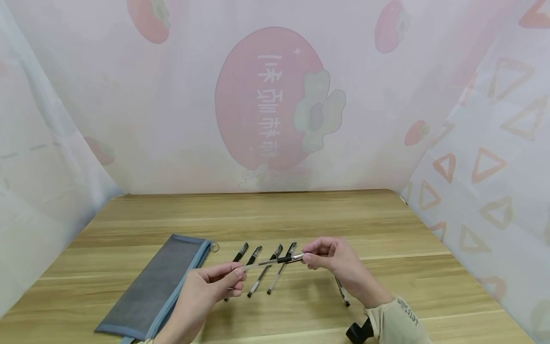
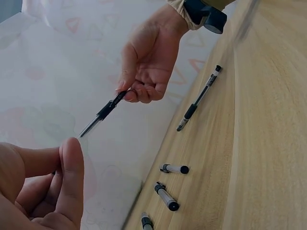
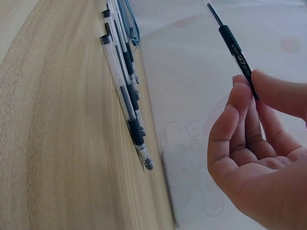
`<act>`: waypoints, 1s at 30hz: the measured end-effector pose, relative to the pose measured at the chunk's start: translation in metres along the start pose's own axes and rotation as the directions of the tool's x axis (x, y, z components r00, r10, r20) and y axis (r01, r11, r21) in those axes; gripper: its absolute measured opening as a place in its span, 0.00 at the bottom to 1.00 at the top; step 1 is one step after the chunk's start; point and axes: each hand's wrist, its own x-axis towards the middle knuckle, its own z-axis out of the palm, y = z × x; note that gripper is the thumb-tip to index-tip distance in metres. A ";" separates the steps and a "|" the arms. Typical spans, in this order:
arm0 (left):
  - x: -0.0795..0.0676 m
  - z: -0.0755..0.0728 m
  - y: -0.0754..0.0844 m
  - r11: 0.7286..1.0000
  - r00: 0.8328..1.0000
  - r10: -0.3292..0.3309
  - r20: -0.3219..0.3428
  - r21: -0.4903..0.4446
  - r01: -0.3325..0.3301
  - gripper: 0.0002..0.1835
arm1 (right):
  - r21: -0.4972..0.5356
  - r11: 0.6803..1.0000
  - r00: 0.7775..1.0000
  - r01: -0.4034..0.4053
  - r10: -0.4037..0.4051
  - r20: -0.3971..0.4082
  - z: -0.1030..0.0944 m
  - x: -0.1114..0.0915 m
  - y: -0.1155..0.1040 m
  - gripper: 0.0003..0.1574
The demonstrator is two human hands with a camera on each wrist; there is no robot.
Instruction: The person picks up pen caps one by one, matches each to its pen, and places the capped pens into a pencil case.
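Both hands hold one gel pen above the table, nearly level and tilted slightly up to the right. My left hand pinches the clear end of its barrel between thumb and fingers. At the opposite end, my right hand pinches the pen beside its dark grip. White lettering shows on the black part in the right wrist view. Behind and below the held pen, several similar black-and-clear pens lie side by side. Another pen rests under the right forearm, partly hidden by it.
A grey mesh zip pouch with blue edging lies flat at the left, partly behind the left hand. A ring hangs at its far corner. The wooden table meets a printed curtain at the back and sides.
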 end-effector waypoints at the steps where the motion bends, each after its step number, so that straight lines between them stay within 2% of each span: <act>1: 0.000 0.000 0.000 1.000 1.000 0.002 0.006 0.003 -0.002 0.19 | -0.001 1.000 1.000 0.001 -0.001 -0.004 0.000 0.000 0.000 0.20; 5: 0.000 0.003 -0.002 0.999 1.000 0.020 0.010 0.026 -0.021 0.17 | -0.005 1.000 1.000 -0.004 0.004 -0.008 -0.002 -0.002 0.001 0.17; 12: 0.002 0.007 -0.006 0.994 0.998 0.055 -0.040 0.093 -0.052 0.12 | -0.014 1.000 1.000 -0.007 0.007 0.013 -0.001 -0.003 0.001 0.15; 17: 0.003 0.006 -0.006 0.994 0.997 0.056 -0.051 0.096 -0.051 0.11 | -0.016 1.000 1.000 -0.006 0.007 0.006 0.001 -0.003 -0.001 0.13; 26: 0.003 0.006 -0.006 0.989 0.994 0.079 -0.072 0.133 -0.068 0.09 | -0.011 1.000 1.000 -0.002 0.002 0.006 0.003 -0.003 0.001 0.13; 30: 0.002 0.007 -0.006 0.987 0.993 0.086 -0.078 0.142 -0.074 0.08 | -0.001 1.000 1.000 -0.011 0.011 0.010 0.003 -0.003 0.002 0.16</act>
